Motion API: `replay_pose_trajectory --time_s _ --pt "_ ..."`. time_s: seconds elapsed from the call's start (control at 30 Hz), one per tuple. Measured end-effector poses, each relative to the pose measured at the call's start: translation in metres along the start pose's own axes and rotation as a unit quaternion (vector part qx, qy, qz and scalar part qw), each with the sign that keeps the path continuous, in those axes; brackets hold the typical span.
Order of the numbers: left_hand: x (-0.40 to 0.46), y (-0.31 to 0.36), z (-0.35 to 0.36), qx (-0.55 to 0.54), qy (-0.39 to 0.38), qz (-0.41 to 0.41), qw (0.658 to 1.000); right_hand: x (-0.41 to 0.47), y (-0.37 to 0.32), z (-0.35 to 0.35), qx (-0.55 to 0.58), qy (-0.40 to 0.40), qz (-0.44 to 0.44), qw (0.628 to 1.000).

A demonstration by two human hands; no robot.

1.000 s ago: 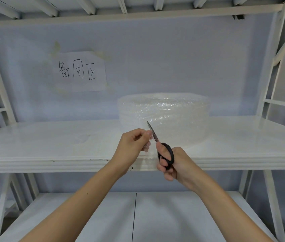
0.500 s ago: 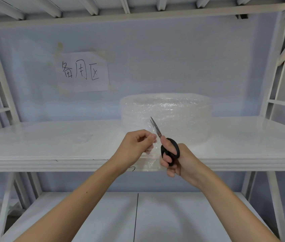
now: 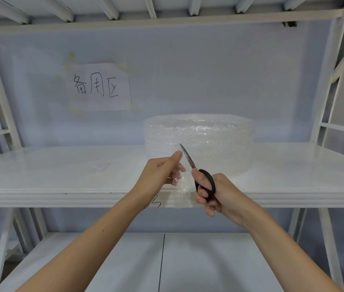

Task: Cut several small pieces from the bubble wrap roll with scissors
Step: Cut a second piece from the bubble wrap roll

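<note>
A wide clear bubble wrap roll [image 3: 200,140] lies flat on the white middle shelf [image 3: 61,175]. A loose strip of its wrap [image 3: 179,186] hangs forward over the shelf's front edge. My left hand [image 3: 160,171] pinches that strip near its top. My right hand [image 3: 215,192] grips black-handled scissors [image 3: 196,171], whose blades point up and to the left, right beside my left thumb. The blades look nearly together, against the strip.
A paper sign with handwritten characters [image 3: 98,87] is taped to the back wall. A thin clear scrap [image 3: 100,167] lies on the shelf at left. White rack posts stand at both sides, and a lower shelf [image 3: 209,262] lies below.
Both hands and the scissors have risen a little and shifted slightly right. My left hand keeps its pinch on the strip. The blades stay tilted the same way.
</note>
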State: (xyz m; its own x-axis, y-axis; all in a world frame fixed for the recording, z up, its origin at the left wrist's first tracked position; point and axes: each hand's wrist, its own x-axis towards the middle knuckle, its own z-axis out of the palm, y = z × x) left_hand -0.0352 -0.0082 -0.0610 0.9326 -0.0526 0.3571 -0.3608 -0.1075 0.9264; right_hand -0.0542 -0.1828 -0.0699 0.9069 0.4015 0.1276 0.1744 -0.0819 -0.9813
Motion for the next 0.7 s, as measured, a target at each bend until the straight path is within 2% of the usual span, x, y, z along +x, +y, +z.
replay_pose_trajectory --time_s 0.2,0.47,0.7 --pt "0.0089 0.0037 0.0062 0.038 0.081 0.038 0.995 -0.0014 0.0013 0.0008 -0.002 0.0 -0.002 1.0" --pt "0.0083 0.003 0.008 0.071 0.051 0.075 0.993 -0.0027 0.0029 0.0017 0.001 -0.006 0.009 1.0" --pt "0.0019 -0.0012 0.0094 0.057 0.025 0.067 0.996 -0.0005 -0.0013 0.0006 -0.003 -0.036 0.03 0.999"
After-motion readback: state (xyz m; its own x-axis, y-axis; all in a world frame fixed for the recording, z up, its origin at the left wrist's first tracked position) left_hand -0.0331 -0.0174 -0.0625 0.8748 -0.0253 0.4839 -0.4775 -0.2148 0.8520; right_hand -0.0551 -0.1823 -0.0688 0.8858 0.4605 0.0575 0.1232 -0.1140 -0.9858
